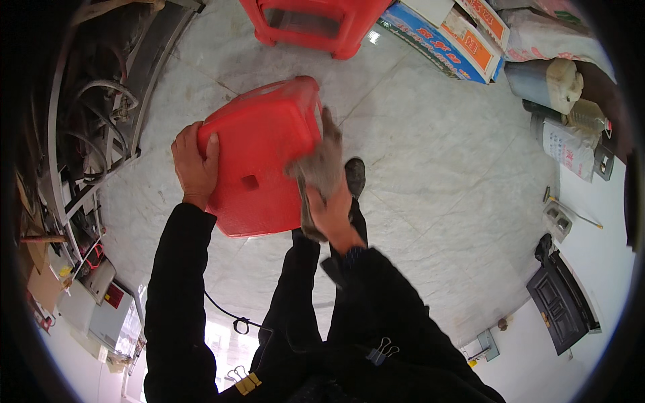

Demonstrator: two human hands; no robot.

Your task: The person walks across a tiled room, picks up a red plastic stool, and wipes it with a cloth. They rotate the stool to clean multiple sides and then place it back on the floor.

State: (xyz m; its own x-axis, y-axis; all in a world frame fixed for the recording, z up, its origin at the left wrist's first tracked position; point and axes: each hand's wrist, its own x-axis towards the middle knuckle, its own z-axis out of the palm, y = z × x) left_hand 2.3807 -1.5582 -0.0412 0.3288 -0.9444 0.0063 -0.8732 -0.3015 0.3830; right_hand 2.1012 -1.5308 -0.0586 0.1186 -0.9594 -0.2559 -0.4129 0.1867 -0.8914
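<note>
A red plastic stool (252, 151) is tilted in front of me, its square seat with a small square hole facing me. My left hand (195, 161) grips the seat's left edge, thumb on top. My right hand (330, 211) holds a grey-brown cloth (322, 166) against the stool's right side; the cloth is partly blurred. The fingers of my right hand are partly hidden by the cloth. The stool's legs are mostly out of sight behind the seat.
Another red stool (307, 25) stands on the pale floor ahead. Cardboard boxes (443, 40), a plastic jug (546, 83) and sacks (549, 35) lie at the upper right. A metal rack (146, 85) with hoses is on the left; a dark door (559, 302) is at the lower right.
</note>
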